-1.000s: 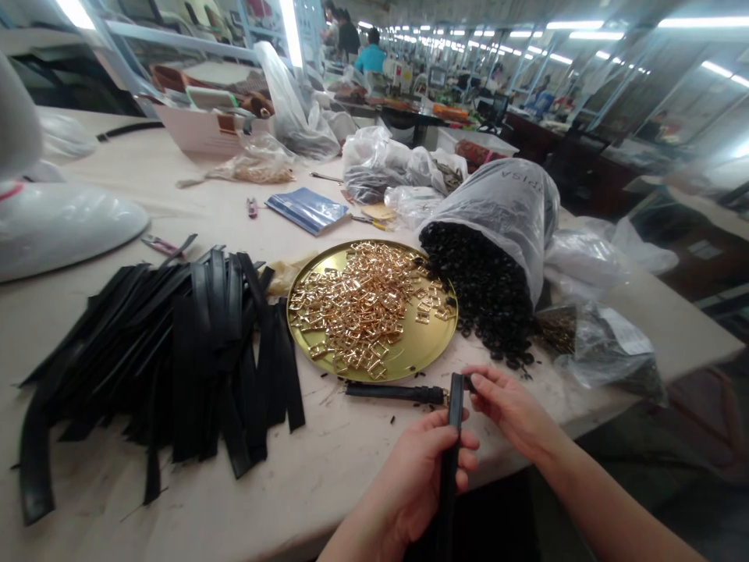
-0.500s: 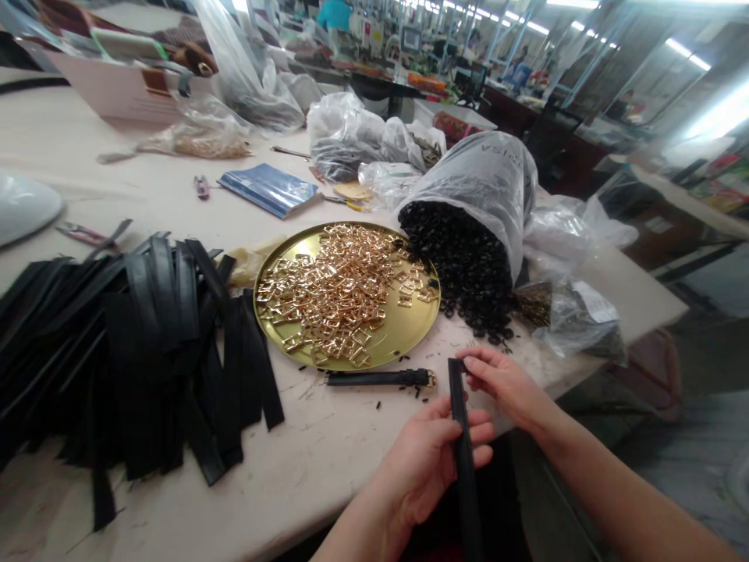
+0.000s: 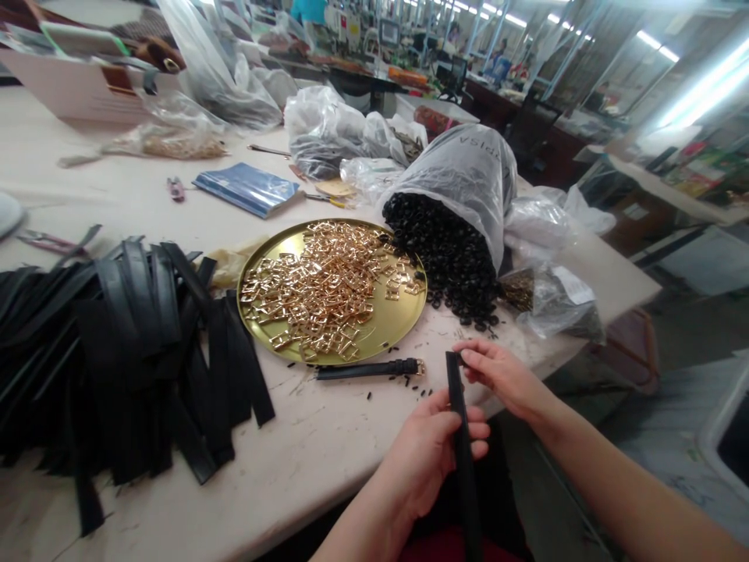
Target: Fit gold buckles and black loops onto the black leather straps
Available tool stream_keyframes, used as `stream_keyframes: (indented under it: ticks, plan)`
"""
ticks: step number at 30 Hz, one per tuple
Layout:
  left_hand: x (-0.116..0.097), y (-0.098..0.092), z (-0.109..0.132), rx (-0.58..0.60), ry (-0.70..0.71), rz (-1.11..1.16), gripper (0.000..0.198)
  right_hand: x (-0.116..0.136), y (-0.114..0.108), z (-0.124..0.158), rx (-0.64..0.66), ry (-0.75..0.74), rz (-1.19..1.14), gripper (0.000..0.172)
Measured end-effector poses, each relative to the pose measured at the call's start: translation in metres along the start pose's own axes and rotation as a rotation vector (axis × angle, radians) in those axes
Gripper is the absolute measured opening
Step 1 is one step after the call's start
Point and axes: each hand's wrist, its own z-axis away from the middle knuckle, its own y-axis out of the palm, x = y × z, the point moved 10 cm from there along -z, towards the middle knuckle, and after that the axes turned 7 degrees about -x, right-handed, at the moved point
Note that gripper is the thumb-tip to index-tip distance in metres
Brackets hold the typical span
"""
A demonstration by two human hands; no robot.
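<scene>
Item, left hand [image 3: 426,433]: grip closed, the thumb on one side and the fingers behind, about one black strap [image 3: 462,449]. Strap held lengthwise off the near edge of the worktop [image 3: 292,460], upper end pointing away, lower end running down over the person's lap.

Item, right hand [image 3: 497,375]: grip pinched small, thumb and fingertips together on the right edge of the same strap, at its upper end; finer detail there too small to read.

Item, one buckled strap [image 3: 366,370], black with a gold-coloured buckle, lying flat beyond the left hand, just beside the tray. Small black bits scattered around it.

Item, one round tray [image 3: 398,321], gold-coloured, carrying a heap of gold-coloured buckles [image 3: 328,285].

Item, one pile of black strips [image 3: 140,312], loosely overlapped, left of the tray.

Item, one large plastic bag [image 3: 468,168], translucent, tipped on its side to the right; black pieces [image 3: 438,242] spill from its mouth against the tray rim.

Item, one smaller clear bag [image 3: 562,304], right of the spill, contents dull and metallic.

Item, one blue booklet [image 3: 246,187], behind the tray; a yellow-handled tool [image 3: 331,200] near its right end.
</scene>
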Motion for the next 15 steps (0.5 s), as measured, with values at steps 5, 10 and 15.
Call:
stream_keyframes:
  ticks: [5,10,15]
  plan:
    - [-0.036,-0.018,0.004,-0.230,0.371,-0.327,0.028,0.004,0.000,0.007,0.007,0.003,-0.071,0.028]
    - [-0.035,-0.019,-0.001,-0.211,0.384,-0.335,0.035,0.003,-0.002,0.010,0.007,0.022,-0.147,0.028]
    - [-0.021,-0.020,-0.009,-0.183,0.376,-0.454,0.040,0.000,-0.005,0.010,0.007,0.024,-0.155,0.025]
